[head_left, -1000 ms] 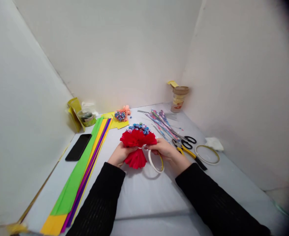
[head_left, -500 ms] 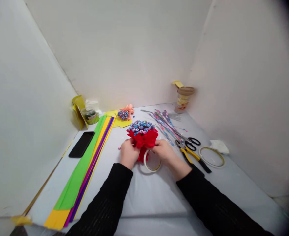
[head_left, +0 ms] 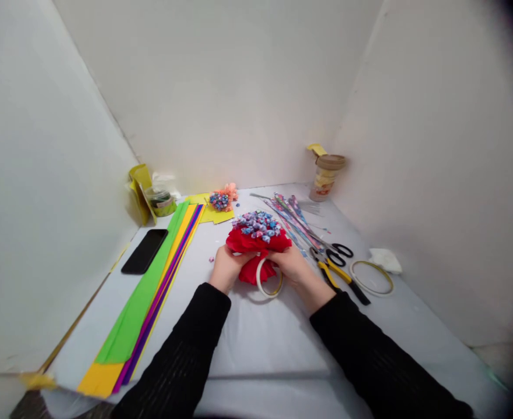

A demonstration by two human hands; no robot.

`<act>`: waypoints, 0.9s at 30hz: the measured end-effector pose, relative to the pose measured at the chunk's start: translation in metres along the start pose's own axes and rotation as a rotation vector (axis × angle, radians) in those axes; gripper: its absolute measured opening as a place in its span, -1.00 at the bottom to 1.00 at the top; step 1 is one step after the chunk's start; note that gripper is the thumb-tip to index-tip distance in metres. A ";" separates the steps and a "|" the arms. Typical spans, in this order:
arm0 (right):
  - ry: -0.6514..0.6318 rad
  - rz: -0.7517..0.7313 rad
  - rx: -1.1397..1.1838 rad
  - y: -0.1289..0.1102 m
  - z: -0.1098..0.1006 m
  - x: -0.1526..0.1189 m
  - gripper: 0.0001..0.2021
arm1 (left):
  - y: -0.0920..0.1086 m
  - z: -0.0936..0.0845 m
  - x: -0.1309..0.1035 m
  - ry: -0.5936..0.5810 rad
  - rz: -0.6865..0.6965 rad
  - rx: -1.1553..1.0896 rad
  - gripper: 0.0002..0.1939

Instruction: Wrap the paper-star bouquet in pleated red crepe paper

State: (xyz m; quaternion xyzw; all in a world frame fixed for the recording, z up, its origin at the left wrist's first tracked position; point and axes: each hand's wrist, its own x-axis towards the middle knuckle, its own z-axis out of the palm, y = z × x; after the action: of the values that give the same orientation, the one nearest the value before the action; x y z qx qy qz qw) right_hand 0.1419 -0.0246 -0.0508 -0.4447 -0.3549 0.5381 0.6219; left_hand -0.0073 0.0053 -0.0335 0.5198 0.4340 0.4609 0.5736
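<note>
A small bouquet (head_left: 258,226) of blue and pink folded pieces sits in a red paper wrap (head_left: 253,241) near the table's middle. My left hand (head_left: 230,267) is closed on the wrap's gathered neck from the left, thumb pointing inward. From the right, my right hand (head_left: 292,266) pinches the same neck. Below the fingers the red paper flares out. A white tape roll (head_left: 261,280) hangs at my right hand, in front of the lower red paper; how it is held is hidden.
Long colored paper strips (head_left: 151,297) and a black phone (head_left: 145,251) lie left. Yellow-handled pliers (head_left: 341,272), scissors (head_left: 337,255), another tape roll (head_left: 372,278) and patterned strips (head_left: 293,215) are right. A lidded cup (head_left: 327,177) stands behind; a smaller bouquet (head_left: 219,201) lies at the back.
The bouquet has shifted slightly right and its red wrap looks spread wider. Both thumbs now reach inward across the neck. The hanging tape roll has turned a little.
</note>
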 end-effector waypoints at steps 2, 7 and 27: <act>-0.028 0.057 0.076 -0.004 0.003 -0.003 -0.70 | 0.000 0.002 -0.001 -0.048 -0.086 -0.109 -0.62; 0.017 0.099 0.065 -0.006 0.004 -0.003 -0.71 | -0.001 0.006 -0.002 -0.134 -0.062 -0.241 -0.52; -0.193 0.185 -0.169 -0.017 -0.009 -0.004 -0.77 | 0.001 0.001 0.003 -0.012 -0.123 -0.075 -0.66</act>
State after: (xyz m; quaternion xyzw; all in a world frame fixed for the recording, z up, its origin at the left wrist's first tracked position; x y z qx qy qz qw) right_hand 0.1554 -0.0301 -0.0383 -0.4726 -0.4144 0.6016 0.4929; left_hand -0.0059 0.0086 -0.0325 0.4730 0.4443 0.4373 0.6226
